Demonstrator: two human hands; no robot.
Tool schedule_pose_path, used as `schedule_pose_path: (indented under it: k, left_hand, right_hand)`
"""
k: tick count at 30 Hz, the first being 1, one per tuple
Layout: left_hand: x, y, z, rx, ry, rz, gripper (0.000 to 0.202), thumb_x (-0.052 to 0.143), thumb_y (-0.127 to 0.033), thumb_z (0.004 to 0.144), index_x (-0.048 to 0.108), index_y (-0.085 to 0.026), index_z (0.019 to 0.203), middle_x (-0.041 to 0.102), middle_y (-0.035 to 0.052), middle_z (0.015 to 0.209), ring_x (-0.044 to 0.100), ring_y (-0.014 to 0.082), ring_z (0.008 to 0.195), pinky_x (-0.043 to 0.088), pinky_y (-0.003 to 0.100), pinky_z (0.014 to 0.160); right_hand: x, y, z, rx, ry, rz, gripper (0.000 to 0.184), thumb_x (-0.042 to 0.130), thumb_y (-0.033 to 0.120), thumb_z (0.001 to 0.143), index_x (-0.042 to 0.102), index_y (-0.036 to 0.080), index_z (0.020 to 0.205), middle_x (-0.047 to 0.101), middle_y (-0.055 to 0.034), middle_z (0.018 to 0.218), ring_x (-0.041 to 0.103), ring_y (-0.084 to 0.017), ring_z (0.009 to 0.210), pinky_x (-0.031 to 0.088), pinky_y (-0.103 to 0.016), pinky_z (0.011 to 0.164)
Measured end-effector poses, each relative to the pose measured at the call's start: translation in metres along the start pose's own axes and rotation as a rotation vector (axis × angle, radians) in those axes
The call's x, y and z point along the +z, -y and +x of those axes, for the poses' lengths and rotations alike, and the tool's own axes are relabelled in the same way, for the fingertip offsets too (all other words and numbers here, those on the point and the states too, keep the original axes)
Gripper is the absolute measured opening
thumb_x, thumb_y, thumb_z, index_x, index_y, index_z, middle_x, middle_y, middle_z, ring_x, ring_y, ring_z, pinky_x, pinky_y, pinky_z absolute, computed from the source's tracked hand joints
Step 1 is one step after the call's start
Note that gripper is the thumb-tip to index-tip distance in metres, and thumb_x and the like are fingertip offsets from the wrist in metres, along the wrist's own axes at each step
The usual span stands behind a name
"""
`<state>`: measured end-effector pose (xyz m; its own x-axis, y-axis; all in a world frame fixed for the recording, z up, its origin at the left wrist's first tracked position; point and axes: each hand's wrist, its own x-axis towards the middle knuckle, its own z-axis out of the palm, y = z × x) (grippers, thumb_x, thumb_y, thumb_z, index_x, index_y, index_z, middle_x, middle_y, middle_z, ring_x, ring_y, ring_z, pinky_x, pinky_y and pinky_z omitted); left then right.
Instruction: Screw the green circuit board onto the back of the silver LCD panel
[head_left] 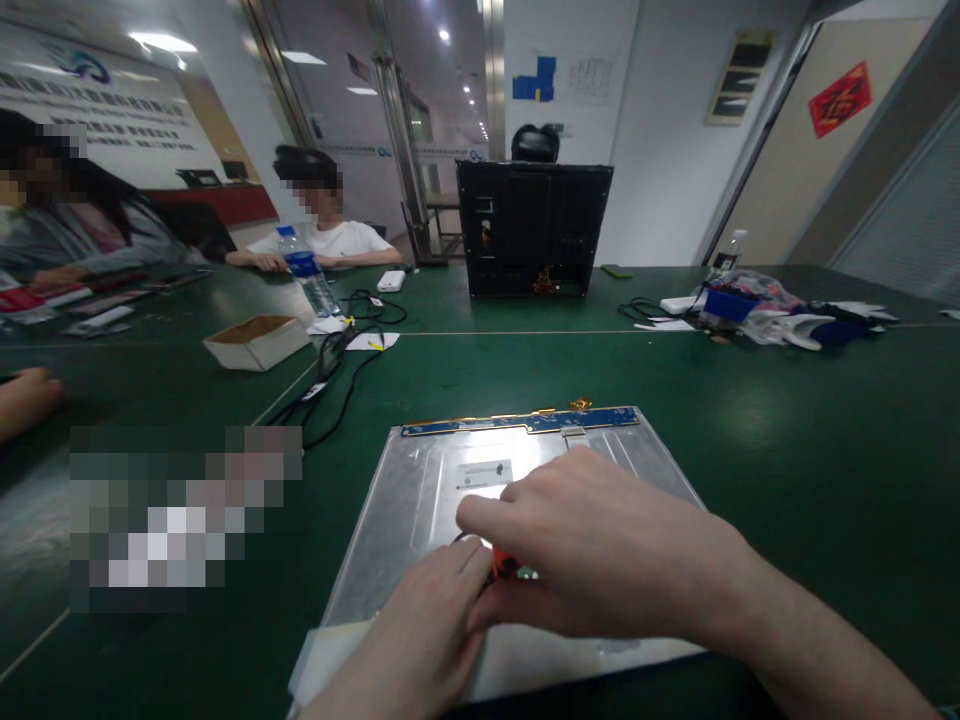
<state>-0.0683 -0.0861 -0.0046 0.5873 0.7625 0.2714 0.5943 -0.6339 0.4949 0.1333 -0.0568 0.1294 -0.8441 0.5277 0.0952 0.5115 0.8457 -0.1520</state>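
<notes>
A flat silver metal panel [405, 520], the back of a screen, lies on the green table [787, 450] in front of me, with a blue circuit strip [517, 421] along its far edge. Both my hands rest on its near half. My right hand [592, 545] is curled over a small red and black connector [504, 567], fingers closed around it. My left hand [427, 630] comes from below and pinches at the same connector from the left. The wires under my hands are mostly hidden.
A black monitor casing [534, 228] stands upright at the table's far side. A small open cardboard box [257, 341], a water bottle [306, 268] and black cables [341, 370] lie to the left. Packaging clutter [757, 310] sits at the right. Two people sit far left; another person's hand [26, 398] rests at the left edge.
</notes>
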Motion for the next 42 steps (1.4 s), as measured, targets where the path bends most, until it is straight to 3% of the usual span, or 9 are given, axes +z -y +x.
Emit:
schedule_pose_path:
  k: [5,9,17,21,24,31,37,42]
  left_hand:
    - [-0.0044,-0.0032,0.0016,-0.018,0.038,-0.011,0.014,0.041,-0.012,0.084,0.051,-0.022,0.084,0.067,0.0049,0.09,0.065,0.0214,0.08,0.052,0.033,0.073]
    - [-0.0022,-0.0017,0.0004,-0.025,0.033,-0.014,0.014,0.042,-0.013,0.085,0.052,-0.022,0.089,0.067,0.0059,0.093,0.065,0.0219,0.08,0.051,0.034,0.072]
    - [0.0024,0.0028,-0.0021,-0.02,0.052,0.018,0.02,0.043,-0.011,0.084,0.054,-0.022,0.097,0.066,0.0038,0.094,0.065,0.0221,0.082,0.05,0.034,0.072]
    - [0.0017,0.0022,-0.0016,-0.025,0.044,0.016,0.018,0.042,-0.013,0.087,0.054,-0.022,0.097,0.066,0.0044,0.091,0.065,0.0226,0.079,0.05,0.036,0.071]
    - [0.0019,0.0024,-0.0012,-0.021,0.043,0.014,0.014,0.041,-0.014,0.088,0.052,-0.022,0.092,0.066,0.0053,0.09,0.064,0.0229,0.078,0.049,0.036,0.069]
    - [0.0013,0.0018,-0.0011,0.021,-0.006,0.003,0.016,0.042,-0.012,0.086,0.053,-0.022,0.093,0.065,0.0037,0.088,0.065,0.0217,0.078,0.051,0.033,0.068]
    - [0.0019,0.0016,-0.001,-0.002,0.017,0.006,0.021,0.041,-0.011,0.086,0.055,-0.021,0.099,0.065,0.0042,0.091,0.064,0.0213,0.08,0.05,0.034,0.072]
    - [0.003,0.002,-0.0039,-0.047,0.057,0.003,0.02,0.042,-0.013,0.087,0.055,-0.021,0.099,0.066,0.0058,0.094,0.065,0.0221,0.084,0.051,0.035,0.074]
  right_hand:
    - [-0.0008,0.0014,0.0012,0.036,0.003,-0.026,0.018,0.056,0.036,0.097,0.061,0.019,0.094,0.067,-0.0001,0.07,0.057,-0.014,0.054,0.02,-0.028,0.048]
    - [-0.0031,0.0027,0.0008,-0.011,0.016,0.008,0.015,0.061,0.027,0.088,0.058,0.018,0.099,0.068,-0.001,0.079,0.057,-0.014,0.058,0.023,-0.028,0.046]
    - [0.0008,0.0002,0.0006,0.03,-0.007,-0.028,0.023,0.06,0.044,0.094,0.058,0.021,0.097,0.068,0.0001,0.073,0.057,-0.015,0.057,0.019,-0.029,0.047]
    - [0.0004,0.0002,0.0006,0.011,0.001,-0.034,0.011,0.058,0.029,0.093,0.058,0.019,0.098,0.068,-0.0007,0.076,0.054,-0.013,0.056,0.02,-0.028,0.048]
    - [-0.001,0.0009,0.0,-0.003,0.015,0.002,0.013,0.06,0.023,0.088,0.057,0.019,0.1,0.068,-0.0012,0.082,0.054,-0.013,0.059,0.023,-0.028,0.048]
    - [-0.0005,0.0,0.001,0.035,0.03,-0.002,0.031,0.064,0.048,0.092,0.058,0.02,0.102,0.068,-0.0004,0.075,0.055,-0.014,0.057,0.023,-0.027,0.049]
    - [-0.0007,0.0015,0.0004,0.032,-0.016,-0.002,0.009,0.057,0.028,0.093,0.058,0.02,0.096,0.067,0.0001,0.074,0.053,-0.013,0.055,0.02,-0.027,0.047]
    - [-0.0027,0.002,-0.0005,0.009,0.001,0.034,0.014,0.061,0.027,0.088,0.056,0.018,0.098,0.067,-0.0008,0.081,0.056,-0.014,0.058,0.023,-0.027,0.046]
